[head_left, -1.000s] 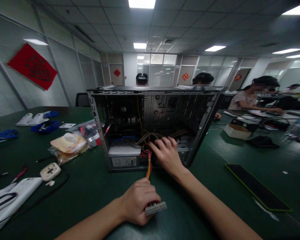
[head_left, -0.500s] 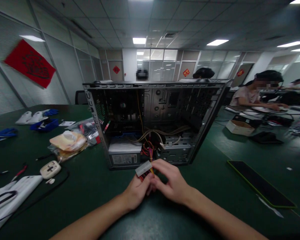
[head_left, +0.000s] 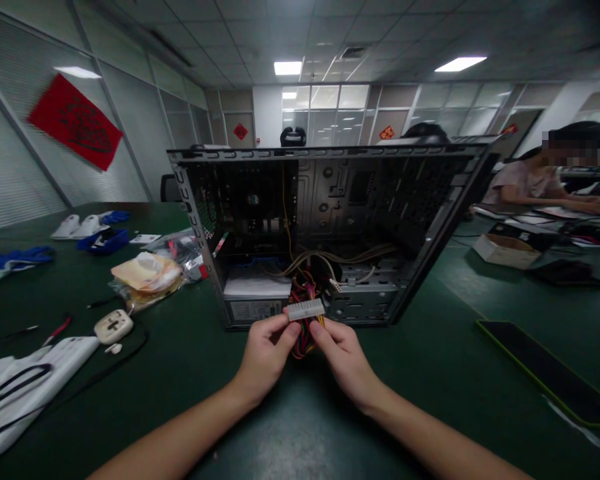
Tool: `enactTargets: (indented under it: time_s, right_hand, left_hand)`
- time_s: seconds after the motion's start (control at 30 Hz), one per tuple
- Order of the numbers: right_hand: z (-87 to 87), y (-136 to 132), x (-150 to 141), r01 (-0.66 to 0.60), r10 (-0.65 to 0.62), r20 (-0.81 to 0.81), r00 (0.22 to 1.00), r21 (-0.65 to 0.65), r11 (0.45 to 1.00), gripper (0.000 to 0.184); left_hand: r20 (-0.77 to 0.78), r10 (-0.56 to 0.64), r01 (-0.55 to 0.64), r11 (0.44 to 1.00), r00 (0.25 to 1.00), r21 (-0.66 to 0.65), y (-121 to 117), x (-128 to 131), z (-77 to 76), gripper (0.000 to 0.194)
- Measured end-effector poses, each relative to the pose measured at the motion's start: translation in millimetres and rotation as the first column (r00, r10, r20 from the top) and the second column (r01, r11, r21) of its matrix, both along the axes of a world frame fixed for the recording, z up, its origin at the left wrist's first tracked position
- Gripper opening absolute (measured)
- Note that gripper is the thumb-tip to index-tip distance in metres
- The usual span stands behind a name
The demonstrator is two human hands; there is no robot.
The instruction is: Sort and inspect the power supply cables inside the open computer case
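Note:
A wide white power connector (head_left: 306, 309) is held up between my two hands, its face turned toward the computer case. My left hand (head_left: 269, 347) pinches its left end, thumb and fingers closed. At the right end my right hand (head_left: 343, 357) is closed too, gripping it by its wires. Red, yellow and black wires (head_left: 303, 341) hang under the connector and run back into the case. Open-sided, the computer case (head_left: 325, 152) stands upright just beyond my hands. Inside are a power supply (head_left: 255, 309) at lower left, a fan (head_left: 253, 199) and loose cables (head_left: 330, 257).
Bagged items (head_left: 147, 277), a blue tray (head_left: 100, 241), gloves (head_left: 20, 259) and a white power strip (head_left: 45, 393) lie on the left. To the right are a black mat (head_left: 550, 373) and an open box (head_left: 507, 250). A person (head_left: 540, 173) works at the far right.
The connector has moved right and up and turned nearly level. My right hand has shifted from over the wires to the connector's right end. The view has swung slightly left.

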State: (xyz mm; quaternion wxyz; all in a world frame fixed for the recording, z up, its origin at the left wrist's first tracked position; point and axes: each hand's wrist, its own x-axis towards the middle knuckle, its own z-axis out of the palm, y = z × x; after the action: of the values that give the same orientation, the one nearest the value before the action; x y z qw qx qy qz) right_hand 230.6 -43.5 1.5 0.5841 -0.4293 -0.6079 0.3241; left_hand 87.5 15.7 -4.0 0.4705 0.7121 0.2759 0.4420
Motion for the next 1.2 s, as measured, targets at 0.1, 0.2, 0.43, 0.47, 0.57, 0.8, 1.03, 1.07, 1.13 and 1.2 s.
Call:
enactTargets:
  time_s: [0.1,0.2,0.43,0.47,0.57,0.8,1.03,1.07,1.13,1.2]
  right_hand:
    - [-0.2,-3,-1,-0.063,0.063,-0.036,0.997,-0.001,0.998,0.037]
    - [-1.9,-3,0,-0.072,0.072,-0.04,0.997,0.0,0.997,0.036]
    - [-17.2,7,10,-0.153,0.15,-0.048,0.988,-0.056,0.987,0.04]
    - [-18.6,8,11,-0.172,0.17,-0.053,0.984,-0.055,0.984,0.039]
    - [-19.3,10,10,-0.195,0.195,-0.015,0.981,-0.038,0.98,0.037]
    - [-14.0,7,9,-0.107,0.105,0.279,0.954,-0.009,0.994,0.032]
    - [-20.2,6,14,-0.059,0.017,0.386,0.922,0.097,0.994,0.022]
    - [-22.7,6,14,-0.052,0.002,0.396,0.918,0.116,0.992,0.021]
    - [-28.4,4,13,-0.037,-0.036,0.404,0.914,0.172,0.984,0.018]
    - [-33.3,1,10,-0.045,-0.061,0.415,0.908,0.242,0.969,0.014]
  left_hand:
    - [-0.025,0.049,-0.044,0.986,0.998,0.163,-1,-4,3.1,0.031]
    - [0.034,0.071,-0.074,0.992,0.997,0.1,-4,-2,1.6,0.03]
    - [0.136,-0.01,0.016,0.999,0.991,-0.047,4,8,-5.1,0.031]
    - [0.129,-0.03,0.035,0.999,0.991,-0.033,5,7,-5.3,0.03]
    - [0.081,-0.028,0.024,0.998,0.996,0.053,8,2,-3.7,0.028]
    - [-0.001,0.163,-0.153,0.931,0.987,0.331,3,-8,7.3,0.025]
    - [0.03,-0.017,0.012,0.988,0.999,0.157,4,-2,0.3,0.033]
    - [0.034,-0.03,0.025,0.989,0.999,0.144,4,-1,-2.1,0.033]
    - [0.026,-0.038,0.033,0.986,0.999,0.163,3,-1,-7.4,0.032]
    - [0.021,-0.03,0.025,0.973,0.999,0.229,0,-1,-12.6,0.03]
